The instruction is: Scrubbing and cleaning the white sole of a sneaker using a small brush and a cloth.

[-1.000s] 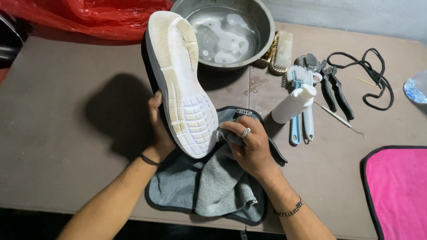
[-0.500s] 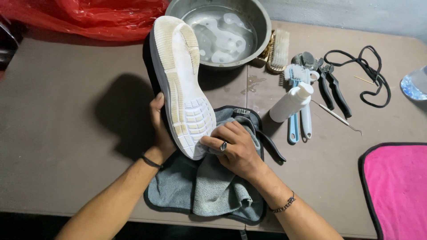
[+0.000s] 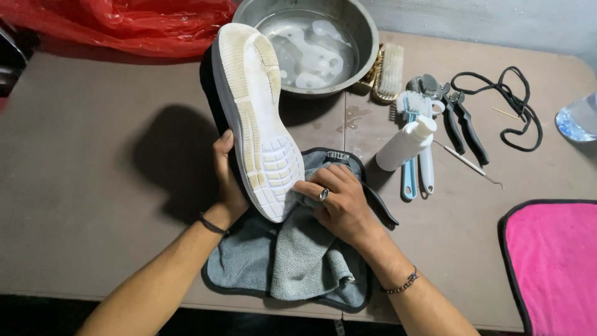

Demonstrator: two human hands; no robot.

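left hand [image 3: 227, 180] clamps the shoe [image 3: 255, 118]; right hand [image 3: 336, 199] seemingly pinches grey cloth [image 3: 292, 261], fingertips hidden.

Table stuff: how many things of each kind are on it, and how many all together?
Shoes: 1, the white-soled shoe held by the left hand
Cloths: 2, grey cloth under the right hand, pink cloth
Bowls: 1, metal bowl
Brushes: 2, bristle brush, blue-handled brush
Bottles: 1, white bottle
Pliers: 1
Black cords: 1
Metal picks: 1
Red plastic bags: 1
Total: 11
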